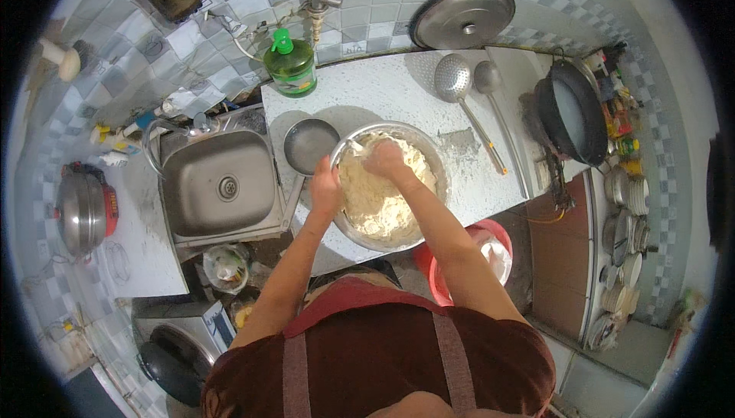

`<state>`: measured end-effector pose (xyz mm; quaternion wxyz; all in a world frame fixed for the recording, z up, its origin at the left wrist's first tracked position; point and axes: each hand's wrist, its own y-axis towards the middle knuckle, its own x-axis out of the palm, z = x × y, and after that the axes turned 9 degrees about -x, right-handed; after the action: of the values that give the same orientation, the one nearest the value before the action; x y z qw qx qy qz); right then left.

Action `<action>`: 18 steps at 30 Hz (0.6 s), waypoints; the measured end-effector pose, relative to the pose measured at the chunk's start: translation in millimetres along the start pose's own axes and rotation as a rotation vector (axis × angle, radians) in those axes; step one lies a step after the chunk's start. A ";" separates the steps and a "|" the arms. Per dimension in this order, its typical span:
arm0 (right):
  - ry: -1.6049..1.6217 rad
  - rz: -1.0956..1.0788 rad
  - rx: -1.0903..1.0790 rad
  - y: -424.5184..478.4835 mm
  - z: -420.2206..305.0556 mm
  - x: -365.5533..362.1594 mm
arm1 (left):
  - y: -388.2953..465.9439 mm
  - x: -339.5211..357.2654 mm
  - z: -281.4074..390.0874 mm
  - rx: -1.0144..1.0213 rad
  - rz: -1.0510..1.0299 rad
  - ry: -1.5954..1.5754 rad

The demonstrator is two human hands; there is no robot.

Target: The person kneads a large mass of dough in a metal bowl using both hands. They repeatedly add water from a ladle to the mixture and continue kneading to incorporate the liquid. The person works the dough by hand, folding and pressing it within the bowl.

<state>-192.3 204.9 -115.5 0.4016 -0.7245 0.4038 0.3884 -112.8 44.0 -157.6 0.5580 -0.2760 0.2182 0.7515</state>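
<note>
A large round metal basin [439, 188] stands on the speckled counter before me, holding pale, lumpy dough [373, 202]. My left hand [326, 188] grips the basin's left rim, thumb upward. Inside the basin, near its far side, my right hand [383, 158] presses into the dough with curled fingers; its fingertips are hidden, so whether it grasps any dough is unclear. A small metal saucepan [312, 147] sits just left of the basin, its handle pointing towards me.
Left of the counter is a steel sink [221, 188]. A green pump bottle [290, 68] stands behind. A perforated skimmer [453, 78] and a ladle [488, 77] lie right, near a black wok [574, 113]. A lid [465, 16] leans on the wall; a red bucket [428, 266] stands below.
</note>
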 end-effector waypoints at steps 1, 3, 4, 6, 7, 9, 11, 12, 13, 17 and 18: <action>0.019 -0.020 -0.039 5.5 -1.6 3.6 | 3.6 0.9 -1.8 -0.007 -0.020 -0.024; 0.030 -0.131 -0.103 15.4 -1.2 10.0 | 8.9 3.2 -5.3 0.022 -0.021 -0.060; 0.023 -0.220 -0.127 20.2 0.0 12.8 | 10.9 5.0 -6.6 0.059 -0.005 -0.072; -0.061 -0.303 -0.229 16.3 -0.1 14.6 | 13.5 5.7 -5.3 0.084 0.005 -0.130; -0.137 -0.300 -0.303 -1.2 -6.4 12.9 | 12.8 2.5 -2.3 0.070 -0.005 -0.179; -0.250 -0.267 -0.407 -40.5 -16.0 3.5 | 10.9 -1.4 -0.1 0.067 -0.001 -0.214; -0.329 -0.206 -0.461 -83.7 -8.2 -12.1 | 11.4 -2.9 -0.6 0.095 0.029 -0.192; -0.296 -0.001 -0.538 -103.5 3.6 -11.3 | 10.9 -3.7 3.0 0.104 0.039 -0.192; -0.257 0.205 -0.613 -121.6 16.4 -7.4 | 10.6 -6.0 7.4 0.112 0.048 -0.189; -0.424 -0.005 -0.489 -166.1 49.3 18.4 | 10.2 -3.6 5.3 0.163 0.137 -0.187; -0.447 0.087 -0.529 -165.5 48.7 20.4 | 9.8 -4.2 6.8 0.102 0.093 -0.183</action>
<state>-47.8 301.1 -107.6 0.2615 -0.6826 0.2215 0.6455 -122.3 42.6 -149.5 0.5534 -0.1671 0.2169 0.7866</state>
